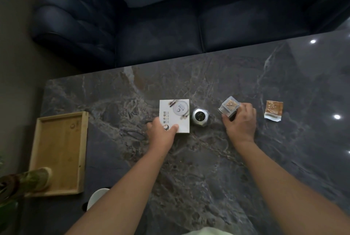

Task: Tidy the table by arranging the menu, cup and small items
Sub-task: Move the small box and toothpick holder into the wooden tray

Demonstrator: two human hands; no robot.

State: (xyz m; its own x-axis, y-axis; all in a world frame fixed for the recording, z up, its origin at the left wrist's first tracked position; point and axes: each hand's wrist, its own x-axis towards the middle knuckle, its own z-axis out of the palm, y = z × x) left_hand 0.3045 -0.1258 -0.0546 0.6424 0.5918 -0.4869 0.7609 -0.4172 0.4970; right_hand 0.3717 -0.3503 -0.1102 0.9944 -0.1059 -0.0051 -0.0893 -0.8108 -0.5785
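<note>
A white square menu card point(177, 113) lies near the middle of the dark marble table point(198, 168). My left hand point(161, 132) grips its near left corner, thumb on top. Just right of the card stands a small silver faceted cup point(200, 117), seen from above. Further right, my right hand point(240, 121) holds a small clear square box with brown contents point(229, 106), tilted on the table. A brown and white torn packet point(273, 110) lies apart at the right.
A shallow wooden tray point(56, 151) sits at the table's left end, with a plant pot point(36, 179) overlapping its near corner. A white rounded object point(97, 196) shows by the near edge. A dark blue sofa point(161, 26) runs behind the table.
</note>
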